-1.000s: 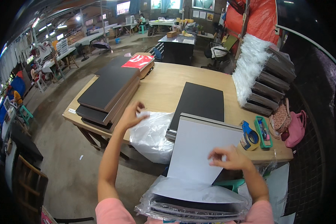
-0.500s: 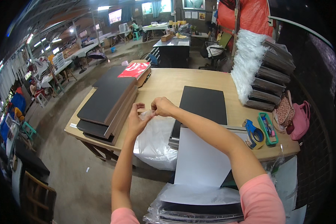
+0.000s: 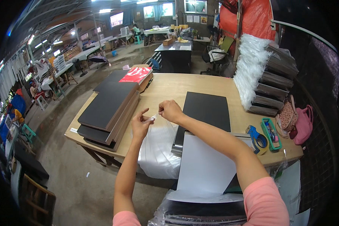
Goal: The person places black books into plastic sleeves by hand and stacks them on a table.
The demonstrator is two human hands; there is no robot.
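Note:
A clear plastic bag (image 3: 158, 148) hangs limp over the near edge of the table, its upper corner raised between my hands. My left hand (image 3: 141, 125) pinches that corner between thumb and finger, with other fingers loosely raised. Close beside it, my right hand (image 3: 171, 111) is closed, its fingertips at the plastic. Under my right forearm lies a stack of black boards (image 3: 207, 109). A white sheet (image 3: 205, 162) slants down from it toward me, above more plastic-wrapped black boards (image 3: 203, 208).
A stack of thick black boards (image 3: 109, 103) stands left on the wooden table (image 3: 162, 84), by a red-and-white printed sheet (image 3: 136, 74). At right are a blue tape dispenser (image 3: 257, 140), a green basket (image 3: 271, 133), a pink bag (image 3: 303, 126) and a tall pile of plastic-wrapped boards (image 3: 271, 79).
My right hand has moved slightly right and down, widening the gap from my left hand. The plastic corner between them is pulled up, and the view has tilted a little.

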